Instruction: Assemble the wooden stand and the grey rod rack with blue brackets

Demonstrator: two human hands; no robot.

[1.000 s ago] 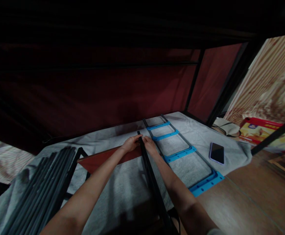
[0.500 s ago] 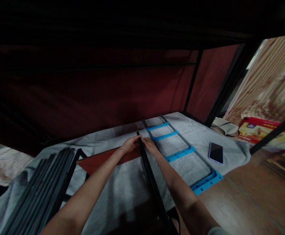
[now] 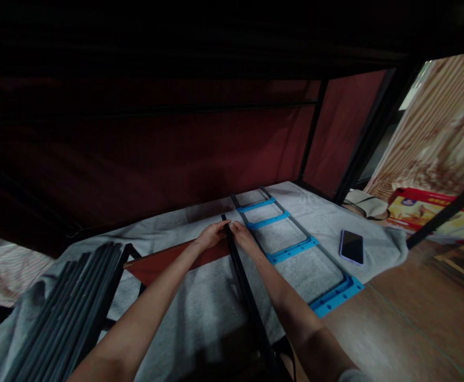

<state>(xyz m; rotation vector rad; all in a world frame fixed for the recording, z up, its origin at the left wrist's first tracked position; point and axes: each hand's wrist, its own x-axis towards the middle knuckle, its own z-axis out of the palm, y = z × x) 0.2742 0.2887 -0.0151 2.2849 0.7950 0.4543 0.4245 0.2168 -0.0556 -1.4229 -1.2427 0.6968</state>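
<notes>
A long black metal bar (image 3: 245,284) runs from the bottom of the view away from me, its far end between my two hands. My left hand (image 3: 213,235) closes on the bar's left side near that end. From the right, my right hand (image 3: 241,234) has its fingers pressed against the same end. Whatever small part may be between the fingertips is hidden. Under my left forearm lies a reddish-brown board (image 3: 164,262). Right of the bar, a ladder-like frame of grey rods with blue brackets (image 3: 295,250) lies on the grey cloth (image 3: 200,318).
Several dark tubes (image 3: 68,307) lie at the left, beside a black frame piece (image 3: 116,276). A phone (image 3: 352,246) rests on the cloth at right. A red and yellow box (image 3: 427,212) stands beyond a dark post. Dark red panels (image 3: 176,154) enclose the far side.
Both hands stay at the bar's far end, with only a slight shift of the right fingers. The view has moved very slightly; nothing else visibly differs.
</notes>
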